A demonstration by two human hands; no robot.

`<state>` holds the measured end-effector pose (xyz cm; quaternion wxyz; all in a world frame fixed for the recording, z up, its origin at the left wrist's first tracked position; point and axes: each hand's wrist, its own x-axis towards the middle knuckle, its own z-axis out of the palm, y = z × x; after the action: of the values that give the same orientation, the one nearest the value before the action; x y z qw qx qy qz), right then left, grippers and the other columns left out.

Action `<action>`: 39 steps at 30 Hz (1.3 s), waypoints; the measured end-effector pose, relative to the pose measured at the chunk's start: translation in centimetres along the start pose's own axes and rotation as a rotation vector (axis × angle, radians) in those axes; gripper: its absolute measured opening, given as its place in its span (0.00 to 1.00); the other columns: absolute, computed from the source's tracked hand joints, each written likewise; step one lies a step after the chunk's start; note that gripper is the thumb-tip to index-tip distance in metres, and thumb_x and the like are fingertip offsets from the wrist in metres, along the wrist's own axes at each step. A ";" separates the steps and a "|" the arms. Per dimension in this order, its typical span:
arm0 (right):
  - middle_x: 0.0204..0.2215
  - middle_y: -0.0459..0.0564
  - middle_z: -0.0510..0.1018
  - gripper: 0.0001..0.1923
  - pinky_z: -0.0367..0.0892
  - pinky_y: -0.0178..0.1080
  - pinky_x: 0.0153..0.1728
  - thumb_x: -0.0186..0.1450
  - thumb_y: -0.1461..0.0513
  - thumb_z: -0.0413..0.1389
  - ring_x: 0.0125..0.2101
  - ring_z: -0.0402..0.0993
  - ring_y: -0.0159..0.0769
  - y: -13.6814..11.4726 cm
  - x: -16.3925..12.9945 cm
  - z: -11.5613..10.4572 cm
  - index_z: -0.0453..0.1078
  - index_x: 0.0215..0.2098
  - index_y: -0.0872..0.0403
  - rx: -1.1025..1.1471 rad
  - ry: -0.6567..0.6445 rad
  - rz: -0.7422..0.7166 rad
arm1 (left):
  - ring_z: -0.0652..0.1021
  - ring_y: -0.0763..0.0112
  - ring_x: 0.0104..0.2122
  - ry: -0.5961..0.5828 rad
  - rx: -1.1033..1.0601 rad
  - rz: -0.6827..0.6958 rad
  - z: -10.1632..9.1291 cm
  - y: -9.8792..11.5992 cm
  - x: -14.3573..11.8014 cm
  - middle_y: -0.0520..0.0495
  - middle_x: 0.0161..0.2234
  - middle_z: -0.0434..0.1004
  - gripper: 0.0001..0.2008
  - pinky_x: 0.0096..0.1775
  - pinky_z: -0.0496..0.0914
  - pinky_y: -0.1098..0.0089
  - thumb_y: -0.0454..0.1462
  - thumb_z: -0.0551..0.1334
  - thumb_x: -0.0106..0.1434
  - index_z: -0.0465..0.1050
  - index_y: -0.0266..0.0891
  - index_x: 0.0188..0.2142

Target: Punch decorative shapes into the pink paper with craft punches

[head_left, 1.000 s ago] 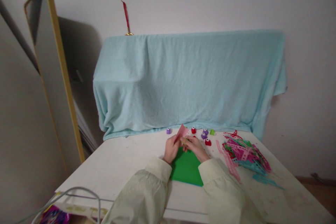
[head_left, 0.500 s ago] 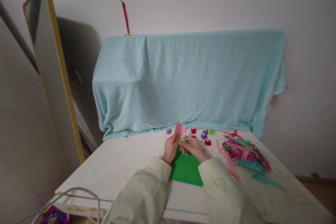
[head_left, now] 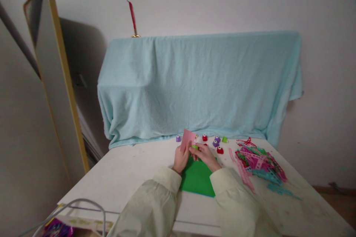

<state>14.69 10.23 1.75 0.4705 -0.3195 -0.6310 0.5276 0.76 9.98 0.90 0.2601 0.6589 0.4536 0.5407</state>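
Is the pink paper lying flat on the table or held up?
Held up: the left hand lifts the pink paper above the table.

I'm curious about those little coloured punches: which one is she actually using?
The small green punch in the right hand, pressed against the pink paper; the other punches sit untouched.

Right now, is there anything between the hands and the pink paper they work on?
Nothing visible. The left hand holds the pink paper upright by its lower edge, and the right hand presses a small green punch against it. The green sheet lies below.

Pale blue blanket (head_left: 200,85) draped behind, leaning mirror (head_left: 52,66), pile of paper scraps (head_left: 260,163)
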 end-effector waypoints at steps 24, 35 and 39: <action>0.20 0.44 0.72 0.20 0.57 0.33 0.19 0.56 0.46 0.57 0.19 0.66 0.31 -1.4 -0.3 0.5 0.65 0.27 0.53 -0.029 0.038 0.015 | 0.73 0.72 0.23 -0.092 -0.053 0.046 0.2 -0.8 0.2 0.49 0.20 0.72 0.19 0.29 0.66 0.75 0.46 0.50 0.66 0.72 0.35 0.34; 0.18 0.44 0.71 0.18 0.56 0.33 0.20 0.56 0.47 0.57 0.18 0.62 0.30 -1.0 -0.5 0.5 0.65 0.26 0.53 -0.085 0.131 -0.047 | 0.72 0.73 0.22 -0.051 -0.089 0.006 0.5 0.5 0.0 0.48 0.20 0.72 0.22 0.28 0.66 0.75 0.48 0.49 0.65 0.74 0.34 0.31; 0.17 0.43 0.70 0.19 0.54 0.33 0.19 0.56 0.47 0.57 0.18 0.62 0.30 -0.8 -0.5 0.3 0.65 0.25 0.53 -0.119 0.166 -0.041 | 0.73 0.72 0.23 -0.090 -0.127 -0.025 0.5 1.5 -0.2 0.48 0.20 0.72 0.25 0.29 0.66 0.74 0.49 0.49 0.65 0.74 0.34 0.27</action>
<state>14.63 9.47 2.35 0.5121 -0.3765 -0.6265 0.4512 1.71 9.21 1.88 0.3283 0.6590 0.4143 0.5350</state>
